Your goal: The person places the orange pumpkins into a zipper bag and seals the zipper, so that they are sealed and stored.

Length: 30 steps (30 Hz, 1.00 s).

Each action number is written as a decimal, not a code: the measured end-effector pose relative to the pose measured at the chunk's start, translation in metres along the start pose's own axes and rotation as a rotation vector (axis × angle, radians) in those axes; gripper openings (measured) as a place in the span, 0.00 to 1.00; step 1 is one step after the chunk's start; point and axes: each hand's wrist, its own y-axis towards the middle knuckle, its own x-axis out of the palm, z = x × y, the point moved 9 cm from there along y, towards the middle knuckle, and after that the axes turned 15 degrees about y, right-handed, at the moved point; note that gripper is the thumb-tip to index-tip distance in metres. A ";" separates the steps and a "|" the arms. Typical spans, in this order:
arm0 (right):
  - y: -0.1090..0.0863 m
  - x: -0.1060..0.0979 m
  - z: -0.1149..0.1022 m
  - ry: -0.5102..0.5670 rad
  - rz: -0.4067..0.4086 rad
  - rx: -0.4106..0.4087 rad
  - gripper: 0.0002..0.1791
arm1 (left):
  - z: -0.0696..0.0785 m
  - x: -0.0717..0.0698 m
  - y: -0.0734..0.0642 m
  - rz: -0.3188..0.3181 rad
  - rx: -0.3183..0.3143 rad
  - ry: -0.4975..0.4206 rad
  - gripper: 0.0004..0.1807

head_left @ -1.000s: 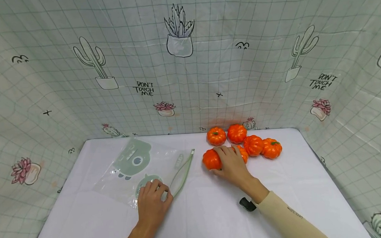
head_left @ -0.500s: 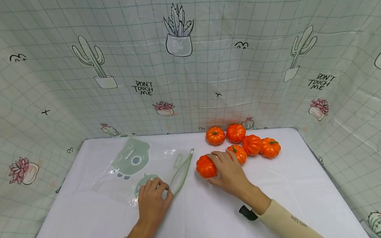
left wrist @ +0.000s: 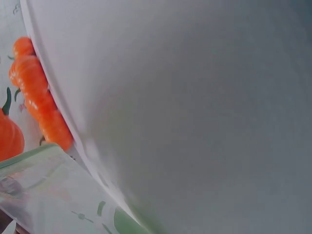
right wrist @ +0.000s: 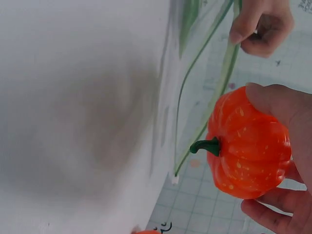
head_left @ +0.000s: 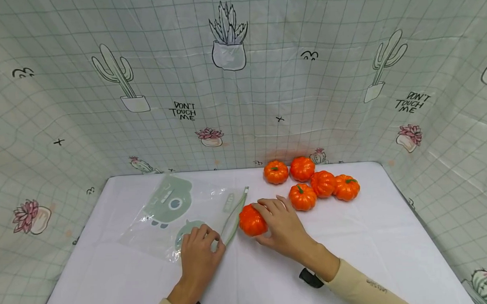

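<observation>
My right hand (head_left: 285, 231) grips a small orange pumpkin (head_left: 251, 220) by its right side, just right of a clear zip bag (head_left: 173, 201) with green printed figures. In the right wrist view, thumb and fingers curl round the pumpkin (right wrist: 248, 151), whose green stem (right wrist: 207, 146) points left. The bag lies flat on the left of the table, its mouth parted along the green zip strip (head_left: 241, 205). Thumb and index finger of my left hand (head_left: 200, 256) pinch the near end of that strip. At the right wrist view's top, the left hand (right wrist: 263, 27) shows this pinch.
Several more orange pumpkins stand at the back right: one pumpkin (head_left: 303, 197) just beyond the right hand, another pumpkin (head_left: 275, 172) near the back edge, and a pumpkin (head_left: 346, 187) farthest right. A white cloth (head_left: 375, 246) covers the table. Patterned sheets (head_left: 241, 94) hang behind and beside it.
My right hand has drawn one pumpkin leftward and nearer, away from the group and up to the bag's mouth. The left hand keeps its pinch on the bag, almost unmoved.
</observation>
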 end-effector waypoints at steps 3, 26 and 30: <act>0.002 0.004 -0.005 0.004 -0.003 -0.007 0.45 | 0.001 0.002 0.000 -0.017 -0.006 0.002 0.10; 0.005 0.039 -0.022 0.014 -0.048 0.016 0.43 | 0.002 0.002 0.005 -0.015 -0.063 -0.036 0.09; 0.007 0.042 -0.022 -0.008 -0.046 0.009 0.43 | 0.005 0.001 0.006 0.001 -0.052 -0.046 0.08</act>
